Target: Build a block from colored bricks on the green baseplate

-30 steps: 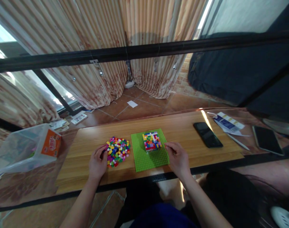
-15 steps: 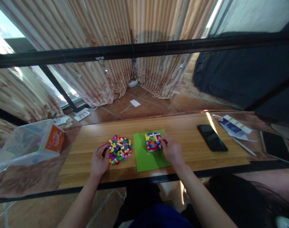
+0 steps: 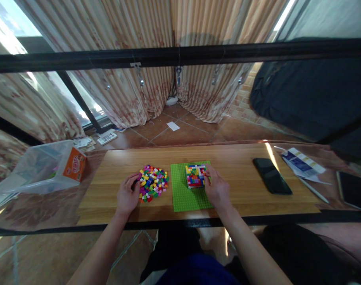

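Note:
A green baseplate (image 3: 183, 198) lies on the wooden table (image 3: 236, 190). On its far half stands a square block built of many-coloured small bricks (image 3: 194, 175). My right hand (image 3: 217, 189) rests against the block's right side, fingers curled onto its edge. A loose pile of small coloured bricks (image 3: 153, 183) lies left of the plate. My left hand (image 3: 127, 196) sits at the pile's left rim with fingers bent, its fingertips among the bricks; what they hold, if anything, is hidden.
A black phone (image 3: 272, 181) lies right of the plate, with papers (image 3: 302, 162), a pen (image 3: 312, 190) and a second dark device (image 3: 354, 190) further right. A clear plastic bin with an orange label (image 3: 46, 166) stands at the left. A black bar (image 3: 180, 55) crosses above.
My right hand moved left from the baseplate's right edge onto the side of the built block. My left hand stayed at the pile. The view shifted slightly.

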Demonstrator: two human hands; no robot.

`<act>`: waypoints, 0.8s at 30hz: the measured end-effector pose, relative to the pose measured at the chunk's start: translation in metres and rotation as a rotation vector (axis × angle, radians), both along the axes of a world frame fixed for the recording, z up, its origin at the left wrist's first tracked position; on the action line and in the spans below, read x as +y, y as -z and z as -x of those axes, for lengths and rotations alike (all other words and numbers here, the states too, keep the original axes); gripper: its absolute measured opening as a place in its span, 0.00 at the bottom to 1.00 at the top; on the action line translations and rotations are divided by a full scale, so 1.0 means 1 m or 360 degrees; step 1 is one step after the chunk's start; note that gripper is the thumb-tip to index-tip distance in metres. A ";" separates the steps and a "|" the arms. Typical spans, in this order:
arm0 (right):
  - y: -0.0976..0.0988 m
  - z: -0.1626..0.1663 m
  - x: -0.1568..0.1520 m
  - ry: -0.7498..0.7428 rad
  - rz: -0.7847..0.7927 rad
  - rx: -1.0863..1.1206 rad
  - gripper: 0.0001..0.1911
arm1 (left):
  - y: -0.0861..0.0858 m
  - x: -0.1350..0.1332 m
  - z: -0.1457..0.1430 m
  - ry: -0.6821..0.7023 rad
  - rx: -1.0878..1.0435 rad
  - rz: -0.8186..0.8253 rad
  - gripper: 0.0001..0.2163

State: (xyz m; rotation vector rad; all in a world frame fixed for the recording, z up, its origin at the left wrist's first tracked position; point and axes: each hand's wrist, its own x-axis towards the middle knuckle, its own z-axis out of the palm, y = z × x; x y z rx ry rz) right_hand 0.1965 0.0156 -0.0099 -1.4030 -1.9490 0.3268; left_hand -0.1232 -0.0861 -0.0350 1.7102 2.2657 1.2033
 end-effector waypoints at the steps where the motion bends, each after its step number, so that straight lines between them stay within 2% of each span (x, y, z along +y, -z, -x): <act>1: 0.000 0.000 0.000 0.0006 -0.0003 0.0006 0.22 | 0.000 0.000 0.000 0.0002 -0.0002 0.0001 0.14; 7: 0.004 -0.003 0.000 0.0060 0.0057 0.0353 0.21 | 0.001 0.000 0.000 0.0005 -0.0003 -0.0024 0.14; 14: 0.018 -0.002 0.013 0.0209 0.0430 0.1036 0.26 | 0.000 0.000 -0.002 -0.0013 -0.0002 -0.0009 0.14; 17: 0.020 0.001 0.019 0.0218 0.0525 0.1035 0.26 | 0.000 0.000 -0.002 -0.0009 0.0000 -0.0016 0.14; 24: 0.015 0.003 0.020 0.0153 0.0544 0.0991 0.24 | 0.000 0.000 -0.003 -0.0028 0.0011 -0.0007 0.13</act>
